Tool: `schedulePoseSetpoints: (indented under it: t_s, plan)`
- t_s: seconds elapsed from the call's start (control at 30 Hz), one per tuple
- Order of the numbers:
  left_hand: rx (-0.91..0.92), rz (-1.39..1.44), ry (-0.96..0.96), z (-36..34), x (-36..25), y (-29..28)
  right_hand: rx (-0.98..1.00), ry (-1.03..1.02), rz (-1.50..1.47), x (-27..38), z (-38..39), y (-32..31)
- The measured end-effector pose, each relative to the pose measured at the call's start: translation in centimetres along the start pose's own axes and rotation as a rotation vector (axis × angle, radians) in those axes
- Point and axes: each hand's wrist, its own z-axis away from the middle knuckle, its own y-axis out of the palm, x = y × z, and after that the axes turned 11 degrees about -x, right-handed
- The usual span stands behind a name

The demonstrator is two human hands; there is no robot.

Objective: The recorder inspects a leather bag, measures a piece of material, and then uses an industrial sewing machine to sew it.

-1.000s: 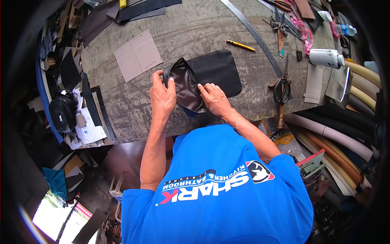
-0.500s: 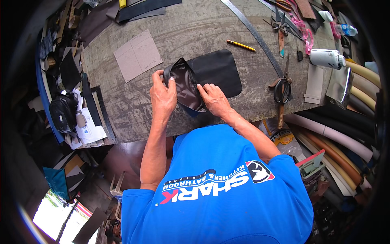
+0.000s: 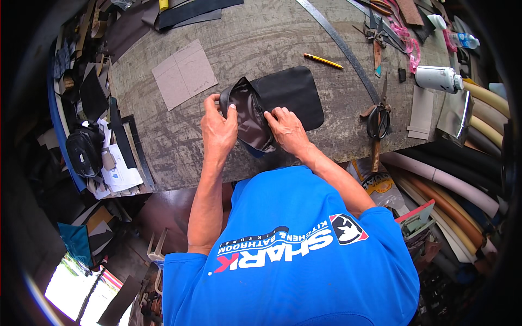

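A black pouch (image 3: 248, 118) lies open on the worktable, its shiny dark lining showing and its black flap (image 3: 295, 98) spread out to the right. My left hand (image 3: 219, 126) grips the pouch's left wall, fingers round the outside and thumb at the rim. My right hand (image 3: 287, 129) has its bent fingers on the right edge of the opening, pinching it near the flap. A little dark blue material shows under the pouch's lower edge. A square card (image 3: 184, 74) lies left of the pouch, a yellow pencil (image 3: 323, 61) beyond it.
Scissors (image 3: 378, 120), a long metal ruler (image 3: 340, 46), a white can (image 3: 435, 77) and tools lie to the right. Black bag (image 3: 84, 149), papers and scraps crowd the left edge of the worktable (image 3: 168, 157). Material rolls (image 3: 440, 182) stand below right; dark sheets (image 3: 198, 13) lie at the back.
My left thumb and the pouch's left wall have shifted very slightly to the right. My right hand stays almost still on the edge of the opening.
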Motion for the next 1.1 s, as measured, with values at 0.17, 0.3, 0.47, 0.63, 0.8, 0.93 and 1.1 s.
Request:
schedulePoseSetpoints:
  t_s: [0.17,0.3,0.47,0.63,0.8,0.93,1.1]
  plan:
    - [0.036,0.037,0.036,0.2,-0.7,0.3,0.025,-0.116,0.063,0.0,-1.5,-1.2]
    - [0.076,0.017,0.030,0.0,-1.3,0.5,0.046,-0.142,0.069,-0.3,-1.8,-1.7]
    - [0.113,0.032,0.012,-0.2,-1.3,0.9,0.092,-0.147,0.009,-0.6,-2.5,-1.9]
    - [0.126,0.042,-0.005,-0.3,-1.5,1.1,0.113,-0.149,0.017,-0.9,-3.2,-1.9]
    - [0.124,0.012,0.035,-0.3,-1.5,1.5,0.114,-0.130,-0.002,-1.1,-3.1,-1.7]
    - [0.138,0.055,0.041,0.0,-1.2,1.7,0.111,-0.129,-0.008,-1.0,-3.3,-1.8]
    - [0.139,0.053,0.103,0.0,-0.9,2.1,0.090,-0.126,0.034,-0.6,-3.6,-1.4]
